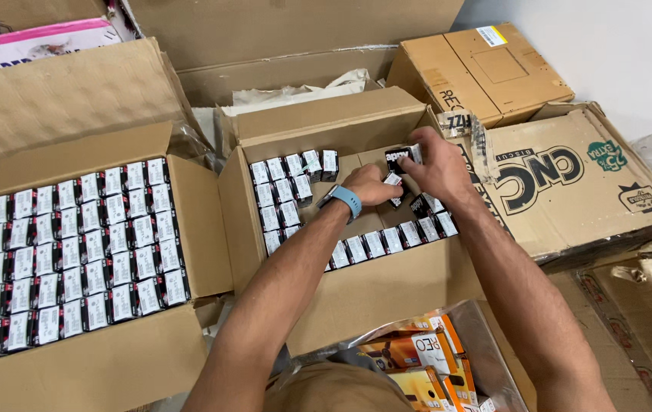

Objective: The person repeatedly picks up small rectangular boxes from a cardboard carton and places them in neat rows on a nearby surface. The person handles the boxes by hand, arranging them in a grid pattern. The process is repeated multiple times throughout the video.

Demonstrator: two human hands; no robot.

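while both hands work inside the middle carton (387, 286), the right hand (439, 169) fingers grip a small black box (400, 159) and the left hand (371, 185) pinches another (partly hidden); i think a loose grip could topple the neat rows (280, 200).

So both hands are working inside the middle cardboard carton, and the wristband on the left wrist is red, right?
Not quite: the head view shows the wristband is light blue, not red. The rest holds: the left hand and right hand are both inside the middle cardboard carton, handling small black-and-white boxes.
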